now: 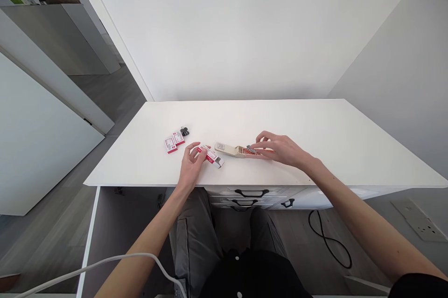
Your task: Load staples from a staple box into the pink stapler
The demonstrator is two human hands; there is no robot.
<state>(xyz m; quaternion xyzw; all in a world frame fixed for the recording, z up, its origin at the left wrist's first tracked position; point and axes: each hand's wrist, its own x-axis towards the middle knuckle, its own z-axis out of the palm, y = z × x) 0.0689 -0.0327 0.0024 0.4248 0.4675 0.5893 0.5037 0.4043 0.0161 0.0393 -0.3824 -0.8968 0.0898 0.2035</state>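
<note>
On the white desk (pixel 315 130) my left hand (pixel 191 165) grips one end of a small red and white box (pixel 212 155) whose far end looks open. My right hand (pixel 280 148) rests on a beige stapler (pixel 233 149) lying opened out flat, with fingertips pinched over its metal tray (pixel 250 149). What those fingertips hold, if anything, is too small to make out. Two more red and white boxes (pixel 174 142) lie to the left, next to a black binder clip (pixel 184 131).
Drawers with black handles (pixel 251 193) sit under the desk front. A black cable (pixel 329 239) lies on the floor to the right, a white cable (pixel 105 263) crosses my lap. A wall stands behind the desk.
</note>
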